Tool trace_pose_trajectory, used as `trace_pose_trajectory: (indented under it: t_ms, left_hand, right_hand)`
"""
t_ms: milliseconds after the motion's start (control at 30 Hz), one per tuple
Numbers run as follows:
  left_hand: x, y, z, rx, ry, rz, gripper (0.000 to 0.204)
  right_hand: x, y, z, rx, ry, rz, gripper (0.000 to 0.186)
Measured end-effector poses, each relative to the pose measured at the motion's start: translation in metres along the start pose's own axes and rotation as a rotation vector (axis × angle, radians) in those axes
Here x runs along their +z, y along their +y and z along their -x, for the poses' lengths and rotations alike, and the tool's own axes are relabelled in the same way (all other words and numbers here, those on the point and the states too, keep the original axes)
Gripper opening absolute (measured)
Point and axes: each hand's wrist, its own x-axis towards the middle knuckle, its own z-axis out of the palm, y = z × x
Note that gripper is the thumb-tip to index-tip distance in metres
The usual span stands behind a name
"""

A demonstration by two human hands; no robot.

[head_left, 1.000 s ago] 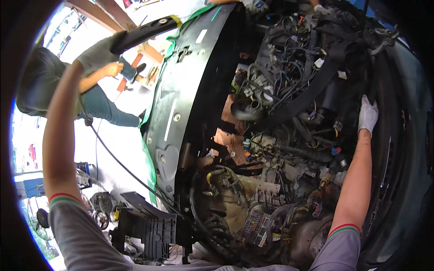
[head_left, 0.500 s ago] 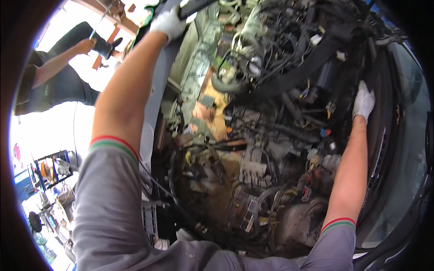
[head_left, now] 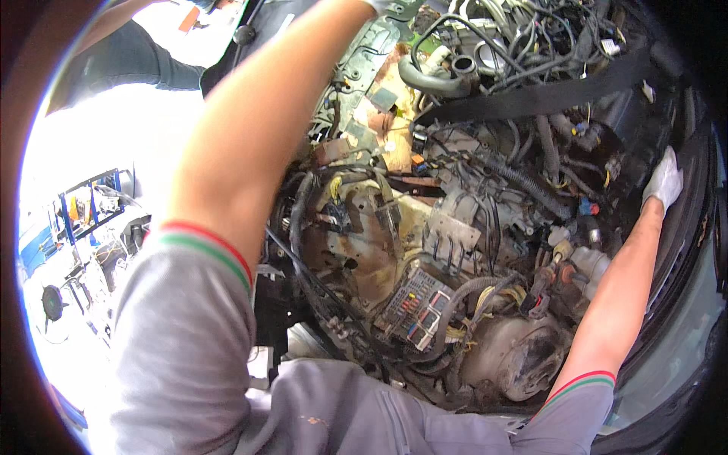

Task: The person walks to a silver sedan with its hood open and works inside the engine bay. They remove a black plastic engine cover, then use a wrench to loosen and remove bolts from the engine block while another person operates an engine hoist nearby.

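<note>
I lean over an open engine bay with both arms stretched out. At the top edge only a sliver of my left hand (head_left: pixel 384 5) in a white glove shows; its fingers are cut off by the picture's rim. Far to the right, my right hand (head_left: pixel 665 182), also gloved in white, rests on the dark cowl (head_left: pixel 686 208) below the windshield, its fingers stretched out and holding nothing. Between my arms lie a fuse box (head_left: pixel 417 307), a round brake booster (head_left: pixel 516 360) and a corrugated hose (head_left: pixel 531 189). A wide black strip (head_left: pixel 531 98) crosses the bay beyond them.
Loose wiring (head_left: pixel 523 45) fills the far end of the bay, near a grey curved pipe (head_left: pixel 436 82). At left, another person's dark trouser leg (head_left: pixel 129 68) shows beside the car. A blue-framed rack (head_left: pixel 87 208) with parts stands on the bright floor.
My left hand, earlier around a dark bar at the top left, has moved right and mostly out of the picture. The view has shifted; my right hand stays by the cowl.
</note>
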Motion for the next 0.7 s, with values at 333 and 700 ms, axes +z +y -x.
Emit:
trace_pose_trajectory:
  t_ms: [333,700]
  left_hand:
    - [0.090,-0.005,0.294,0.443,-1.637,-0.277,0.030]
    - [0.095,0.026,0.331,-0.554,-1.224,-0.048,0.038]
  right_hand:
    - [0.003,0.023,-0.004,-0.133,0.028,0.087,0.052]
    - [0.003,0.017,0.002,-0.095,0.087,0.074,0.052]
